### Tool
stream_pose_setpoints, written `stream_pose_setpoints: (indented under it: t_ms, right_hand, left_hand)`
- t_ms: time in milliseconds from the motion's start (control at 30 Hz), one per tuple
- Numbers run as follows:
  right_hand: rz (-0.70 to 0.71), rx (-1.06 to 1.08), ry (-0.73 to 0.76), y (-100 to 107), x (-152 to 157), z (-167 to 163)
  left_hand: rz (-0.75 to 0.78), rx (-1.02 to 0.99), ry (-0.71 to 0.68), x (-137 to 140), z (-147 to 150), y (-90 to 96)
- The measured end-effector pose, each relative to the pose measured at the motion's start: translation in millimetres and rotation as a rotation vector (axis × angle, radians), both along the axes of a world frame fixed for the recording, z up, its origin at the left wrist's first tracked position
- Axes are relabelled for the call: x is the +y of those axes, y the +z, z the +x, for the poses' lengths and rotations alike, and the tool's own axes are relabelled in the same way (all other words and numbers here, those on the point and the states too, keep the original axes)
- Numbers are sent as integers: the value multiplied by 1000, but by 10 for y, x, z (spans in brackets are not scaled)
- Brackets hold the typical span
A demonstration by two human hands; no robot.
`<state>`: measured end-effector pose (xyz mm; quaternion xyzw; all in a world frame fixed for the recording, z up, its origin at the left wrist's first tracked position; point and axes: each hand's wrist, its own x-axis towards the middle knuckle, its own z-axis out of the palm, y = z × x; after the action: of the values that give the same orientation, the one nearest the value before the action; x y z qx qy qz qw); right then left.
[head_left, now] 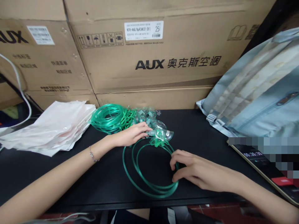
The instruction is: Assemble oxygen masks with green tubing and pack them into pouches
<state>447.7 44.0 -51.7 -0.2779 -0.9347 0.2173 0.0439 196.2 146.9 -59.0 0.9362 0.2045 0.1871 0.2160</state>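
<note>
A clear oxygen mask point(164, 135) with a green strap lies on the black table, its tapered end pointing right. My left hand point(134, 133) reaches in from the left, its fingers closed at the pale connector on the mask's left side. Below the mask spreads a loose coil of green tubing point(137, 169). My right hand point(192, 168) curls its fingers and thumb around the coil's right side; part of the tubing is hidden behind them. Just beyond my left hand are a thick bundle of green tubing point(97, 119) and several more clear masks point(144, 113).
Flat white packages point(60, 119) are stacked at the left on the black table point(201, 127). Large cardboard boxes point(149, 77) stand along the back. A light blue backpack point(263, 93) and a phone point(259, 165) are on the right. A white cable point(22, 84) hangs far left.
</note>
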Motion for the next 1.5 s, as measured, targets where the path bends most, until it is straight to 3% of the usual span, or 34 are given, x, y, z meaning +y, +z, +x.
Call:
stream_pose_setpoints:
  t_ms: [233, 467, 700, 833, 1000, 1133, 1500]
  right_hand:
    - [68, 13, -15, -32, 194, 51]
    - [233, -64, -88, 0, 240, 20]
    - [347, -43, -297, -147, -117, -788]
    - [451, -69, -304, -242, -9, -1195]
    - [470, -119, -288, -286, 141, -1343]
    - [487, -101, -223, -344, 121, -1295]
    - [503, 3, 233, -334, 84, -1025]
  left_hand:
    - [-17, 1, -20, -61, -29, -62]
    - [55, -2, 99, -112, -105, -74]
    - [52, -6, 144, -109, -100, -124]
    - [81, -11, 146, -75, -86, -113]
    - [91, 7, 121, -45, -87, -45]
    - [124, 65, 103, -37, -62, -9]
    - [207, 163, 142, -105, -70, -27]
